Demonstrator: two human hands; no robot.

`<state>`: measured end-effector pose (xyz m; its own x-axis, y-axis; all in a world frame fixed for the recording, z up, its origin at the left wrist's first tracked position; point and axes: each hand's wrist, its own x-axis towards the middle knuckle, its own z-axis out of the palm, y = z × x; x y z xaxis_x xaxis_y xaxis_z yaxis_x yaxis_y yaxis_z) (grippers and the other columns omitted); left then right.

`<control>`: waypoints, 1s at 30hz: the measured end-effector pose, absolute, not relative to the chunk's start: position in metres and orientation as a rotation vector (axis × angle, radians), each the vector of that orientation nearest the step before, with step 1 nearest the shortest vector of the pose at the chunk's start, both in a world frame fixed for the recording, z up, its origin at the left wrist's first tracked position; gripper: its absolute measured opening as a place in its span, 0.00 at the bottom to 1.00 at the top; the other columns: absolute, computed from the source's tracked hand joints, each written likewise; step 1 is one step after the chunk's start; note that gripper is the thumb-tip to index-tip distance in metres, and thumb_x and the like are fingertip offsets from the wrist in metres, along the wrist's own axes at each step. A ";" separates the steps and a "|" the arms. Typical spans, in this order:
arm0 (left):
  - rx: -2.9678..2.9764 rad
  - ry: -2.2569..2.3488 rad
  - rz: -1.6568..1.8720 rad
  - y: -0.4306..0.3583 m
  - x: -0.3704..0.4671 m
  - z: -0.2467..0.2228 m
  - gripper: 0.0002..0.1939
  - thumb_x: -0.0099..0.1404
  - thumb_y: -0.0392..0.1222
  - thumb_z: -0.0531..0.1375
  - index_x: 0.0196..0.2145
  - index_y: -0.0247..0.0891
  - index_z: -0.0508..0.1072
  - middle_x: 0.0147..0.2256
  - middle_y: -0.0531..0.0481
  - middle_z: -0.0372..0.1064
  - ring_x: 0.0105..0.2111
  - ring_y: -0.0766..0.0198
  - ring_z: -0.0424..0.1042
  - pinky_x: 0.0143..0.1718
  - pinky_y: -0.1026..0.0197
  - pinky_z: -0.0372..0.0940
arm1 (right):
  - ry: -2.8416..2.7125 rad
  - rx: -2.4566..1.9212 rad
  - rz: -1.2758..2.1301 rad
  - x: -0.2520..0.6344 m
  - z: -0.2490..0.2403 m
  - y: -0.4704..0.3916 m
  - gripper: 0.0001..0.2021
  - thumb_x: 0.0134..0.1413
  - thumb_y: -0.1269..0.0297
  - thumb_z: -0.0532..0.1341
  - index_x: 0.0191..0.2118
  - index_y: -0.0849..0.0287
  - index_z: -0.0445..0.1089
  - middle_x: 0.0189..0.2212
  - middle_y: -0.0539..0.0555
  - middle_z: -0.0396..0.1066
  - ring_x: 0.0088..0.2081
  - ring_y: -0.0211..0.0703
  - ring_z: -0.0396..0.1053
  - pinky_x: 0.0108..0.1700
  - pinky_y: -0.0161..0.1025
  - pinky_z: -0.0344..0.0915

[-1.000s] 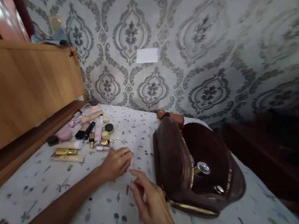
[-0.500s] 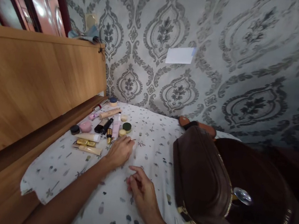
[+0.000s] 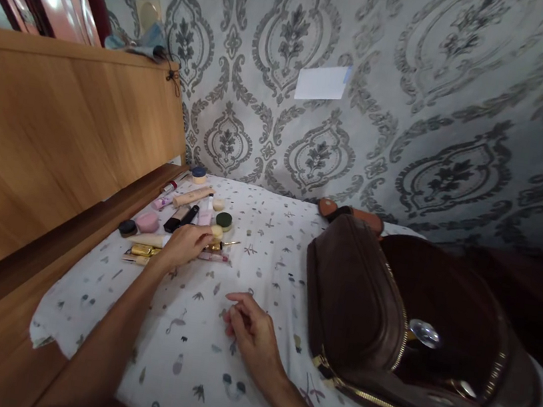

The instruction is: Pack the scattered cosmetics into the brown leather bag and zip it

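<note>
"Two hands are reaching over the printed sheet [image 3: 203, 366]. Where is the left hand [image 3: 187, 245] lying?"

"It is lying over the make-up, with its back facing up. Its fingertips are coming just beside the gold vial [image 3: 215, 246] and the cream jar [image 3: 217, 233]. A thin tip is pointing out to the right from the vial."

"Is this hand holding something?"

"I cannot tell, because the hand is hiding the inside of its own grip."

"And the right hand [image 3: 255, 336]?"

"It is curling loosely, half open, and its forefinger is stretching toward the left. It seems to be holding nothing. The brown bag [image 3: 356, 303] is standing well apart on its right side, and its mouth is gaping. A clear round top [image 3: 425, 333] is showing inside."

"Which other things are lying near the left hand?"

"The green jar [image 3: 223, 222] is sitting just behind the cream one, and the pink stick [image 3: 214, 257] is lying in front of the vial. Farther left, the pink sponge [image 3: 148, 221] is resting beside the black jar [image 3: 127, 228]."
</note>
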<state>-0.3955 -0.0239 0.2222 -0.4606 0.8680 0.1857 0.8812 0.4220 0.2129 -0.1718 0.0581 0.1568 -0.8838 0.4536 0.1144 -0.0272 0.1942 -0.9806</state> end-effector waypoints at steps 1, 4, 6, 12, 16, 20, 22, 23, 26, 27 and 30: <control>-1.642 -2.611 -0.420 -0.024 -0.395 0.222 0.15 0.72 0.44 0.50 0.36 0.39 0.75 0.31 0.50 0.75 0.32 0.62 0.71 0.33 0.63 0.56 | -2.090 -0.402 1.743 -0.172 0.156 0.058 0.14 0.60 0.58 0.53 0.45 0.61 0.68 0.27 0.51 0.71 0.26 0.38 0.69 0.29 0.35 0.65; -1.762 -2.594 -0.365 -0.024 -0.394 0.220 0.13 0.68 0.51 0.57 0.33 0.42 0.76 0.33 0.51 0.75 0.35 0.59 0.71 0.34 0.62 0.57 | -2.070 -0.401 1.771 -0.173 0.152 0.059 0.14 0.59 0.58 0.54 0.45 0.60 0.69 0.27 0.51 0.71 0.25 0.38 0.69 0.27 0.34 0.64; -1.816 -2.572 -0.336 -0.024 -0.392 0.217 0.12 0.66 0.52 0.59 0.33 0.42 0.75 0.37 0.50 0.75 0.40 0.57 0.71 0.37 0.61 0.59 | -2.058 -0.404 1.780 -0.174 0.151 0.059 0.14 0.58 0.58 0.55 0.44 0.60 0.69 0.27 0.51 0.71 0.25 0.38 0.69 0.28 0.34 0.64; -1.891 -2.505 -0.318 -0.021 -0.384 0.210 0.05 0.67 0.41 0.57 0.34 0.39 0.71 0.41 0.45 0.69 0.45 0.54 0.67 0.44 0.56 0.61 | -1.988 -0.404 1.826 -0.174 0.149 0.059 0.13 0.59 0.58 0.56 0.45 0.60 0.69 0.28 0.50 0.70 0.26 0.37 0.68 0.29 0.34 0.65; -2.028 -2.439 -0.517 -0.019 -0.376 0.217 0.02 0.64 0.38 0.57 0.33 0.39 0.66 0.38 0.49 0.65 0.42 0.57 0.66 0.42 0.58 0.60 | -1.788 -0.492 1.872 -0.177 0.147 0.063 0.19 0.58 0.54 0.59 0.51 0.59 0.65 0.31 0.50 0.69 0.26 0.37 0.69 0.24 0.32 0.63; -2.191 -2.564 -0.840 -0.016 -0.366 0.222 0.05 0.63 0.41 0.58 0.35 0.40 0.64 0.31 0.55 0.64 0.32 0.63 0.64 0.34 0.62 0.57 | -1.599 -0.572 1.911 -0.177 0.151 0.066 0.25 0.56 0.50 0.63 0.55 0.58 0.63 0.36 0.52 0.69 0.29 0.39 0.72 0.25 0.33 0.66; -2.263 -2.597 -0.963 -0.015 -0.362 0.222 0.06 0.63 0.42 0.59 0.34 0.40 0.64 0.30 0.56 0.64 0.31 0.64 0.64 0.32 0.63 0.56 | -1.537 -0.595 1.943 -0.177 0.154 0.067 0.27 0.55 0.49 0.64 0.55 0.58 0.63 0.37 0.53 0.69 0.30 0.39 0.73 0.26 0.33 0.67; -2.290 -2.606 -1.012 -0.014 -0.361 0.221 0.07 0.62 0.43 0.60 0.34 0.40 0.65 0.30 0.56 0.64 0.31 0.64 0.64 0.32 0.63 0.56 | -1.507 -0.601 1.961 -0.177 0.155 0.067 0.27 0.54 0.49 0.65 0.55 0.58 0.64 0.37 0.53 0.69 0.29 0.39 0.73 0.25 0.33 0.66; -2.346 -2.626 -1.127 -0.011 -0.358 0.217 0.07 0.60 0.42 0.61 0.35 0.39 0.66 0.29 0.57 0.64 0.30 0.65 0.64 0.31 0.64 0.57 | -1.430 -0.601 2.007 -0.178 0.155 0.068 0.26 0.51 0.49 0.66 0.52 0.58 0.66 0.35 0.52 0.70 0.28 0.39 0.71 0.24 0.33 0.64; -2.357 -2.630 -1.159 -0.010 -0.357 0.217 0.07 0.60 0.42 0.62 0.35 0.39 0.67 0.29 0.57 0.64 0.30 0.66 0.63 0.31 0.65 0.57 | -1.402 -0.599 2.016 -0.179 0.155 0.068 0.26 0.51 0.49 0.67 0.51 0.58 0.67 0.34 0.52 0.71 0.28 0.39 0.71 0.23 0.33 0.63; -2.388 -2.633 -1.198 -0.008 -0.355 0.215 0.09 0.59 0.42 0.63 0.37 0.38 0.69 0.29 0.57 0.64 0.29 0.66 0.62 0.30 0.65 0.56 | -1.322 -0.596 2.039 -0.180 0.154 0.069 0.23 0.50 0.50 0.68 0.47 0.58 0.69 0.32 0.51 0.71 0.27 0.38 0.70 0.23 0.32 0.61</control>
<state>-0.3553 -0.0080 0.2149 -0.0826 0.9961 -0.0315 0.6304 0.0767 0.7725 -0.1801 0.0693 0.1535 -0.7002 0.7131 -0.0345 -0.2599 -0.2996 -0.9180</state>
